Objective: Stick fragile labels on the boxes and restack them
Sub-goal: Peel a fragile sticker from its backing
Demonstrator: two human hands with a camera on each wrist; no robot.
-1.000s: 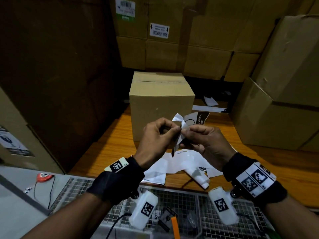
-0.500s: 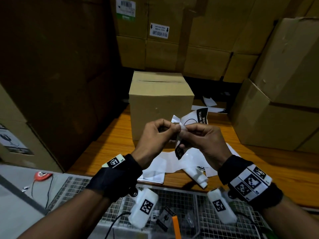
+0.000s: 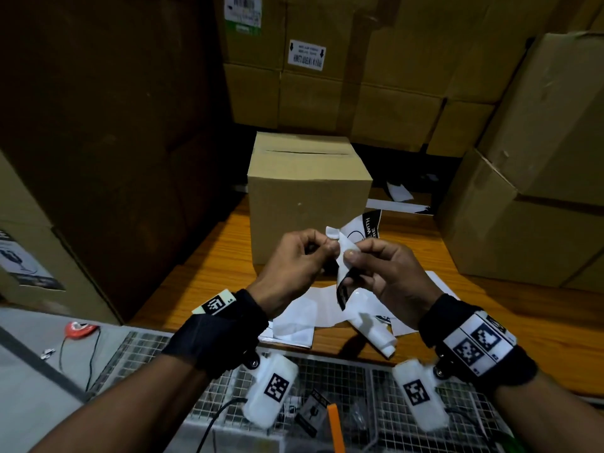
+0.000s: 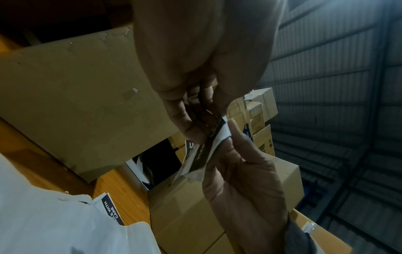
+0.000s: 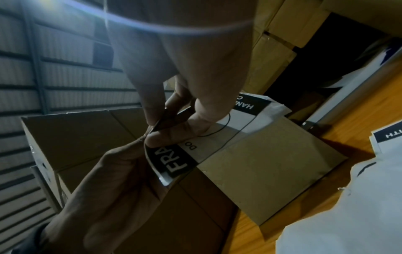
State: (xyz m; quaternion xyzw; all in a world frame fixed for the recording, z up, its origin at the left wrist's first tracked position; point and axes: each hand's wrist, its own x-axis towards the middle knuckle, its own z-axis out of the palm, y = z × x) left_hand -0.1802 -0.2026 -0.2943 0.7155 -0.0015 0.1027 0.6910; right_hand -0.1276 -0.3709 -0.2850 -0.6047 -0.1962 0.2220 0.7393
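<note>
Both hands are raised together over the wooden desk (image 3: 490, 308), working one fragile label (image 3: 359, 228) between them. The left hand (image 3: 294, 259) pinches a corner of the label between thumb and curled fingers, and the right hand (image 3: 389, 273) pinches the same sheet just beside it, thumb on top, so the fingertips of the two hands almost touch. In the right wrist view the label (image 5: 185, 159) shows white letters "FRA" on a black band, with another black band further along the sheet; its white edge curls away at the pinched corner. The left wrist view shows the label (image 4: 204, 151) edge-on between both hands. Behind the hands a closed cardboard box (image 3: 309, 197) stands upright on the desk, apart from the label. Loose white sheets (image 3: 300, 318) lie on the desk under the hands, and more paper (image 3: 397, 206) lies beside the box. Stacked cartons (image 3: 539, 191) surround the desk, and a wire mesh basket (image 3: 353, 380) sits at its near edge
</note>
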